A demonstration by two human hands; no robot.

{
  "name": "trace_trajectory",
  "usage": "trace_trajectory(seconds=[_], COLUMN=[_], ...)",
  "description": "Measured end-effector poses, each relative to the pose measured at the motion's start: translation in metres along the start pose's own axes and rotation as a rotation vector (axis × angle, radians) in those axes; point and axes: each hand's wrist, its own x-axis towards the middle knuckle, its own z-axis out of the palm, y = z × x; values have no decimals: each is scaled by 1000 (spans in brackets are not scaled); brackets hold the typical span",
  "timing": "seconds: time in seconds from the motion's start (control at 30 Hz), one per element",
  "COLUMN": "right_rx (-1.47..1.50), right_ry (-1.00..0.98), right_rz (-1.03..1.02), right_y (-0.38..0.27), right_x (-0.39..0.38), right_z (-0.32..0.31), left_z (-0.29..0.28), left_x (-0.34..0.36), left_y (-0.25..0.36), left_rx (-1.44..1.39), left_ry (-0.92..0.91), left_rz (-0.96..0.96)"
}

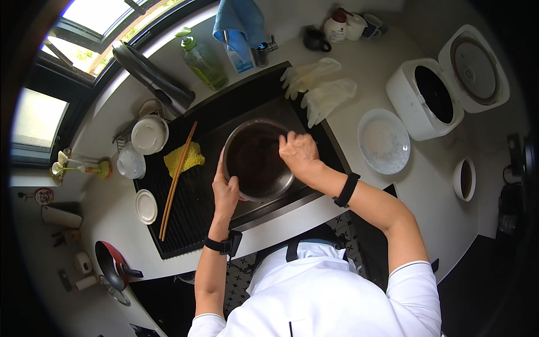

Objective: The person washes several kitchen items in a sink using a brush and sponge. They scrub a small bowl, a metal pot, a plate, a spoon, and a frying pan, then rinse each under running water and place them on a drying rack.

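Note:
Over the sink (pixel 222 126) I hold a round metal pot (pixel 275 188) with a shiny rim and a dark interior. Its mouth faces up toward me. What lies inside is too dark to make out. My left hand (pixel 225 191) is closed on the pot's left side, thumb on the outside near the rim. At the right rim, my right hand (pixel 300 153) is closed with its fingers curled over the edge. Its fingertips are partly hidden, and I cannot tell whether they pinch anything besides the rim.
Left of the pot, chopsticks (pixel 178 180) lie across a yellow cloth (pixel 184 159) on the ridged black drainboard (pixel 193 224). The faucet (pixel 151 78) and a green soap bottle (pixel 203 62) stand behind. Rubber gloves (pixel 328 98), a plate (pixel 384 141) and an open rice cooker (pixel 412 104) are at right.

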Motion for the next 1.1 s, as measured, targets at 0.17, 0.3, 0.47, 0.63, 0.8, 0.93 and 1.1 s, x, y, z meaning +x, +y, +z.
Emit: trace_trajectory(seconds=[0.17,0.3,0.47,0.63,0.8,0.93,1.1], right_rx=[103,115,-14,638,1214,1257,1607], right_ry=[532,374,165,-523,-457,-38,36], right_rz=[-371,-278,25,-68,190,368,621], right_y=[-15,-11,0,-14,-9,26,69], right_x=[4,-6,-18,-46,-44,-58,-78], right_z=[-1,12,16,-4,-20,-28,-28], left_z=[-7,-13,-13,-3,8,-4,-19], left_x=[4,7,5,17,27,18,29], left_y=[5,10,13,-10,-25,-32,-59], left_rx=[-157,-63,-38,3,75,-360,-864], left_ry=[-38,-30,3,109,201,226,300], left_rz=[-100,80,119,225,294,-289,-909])
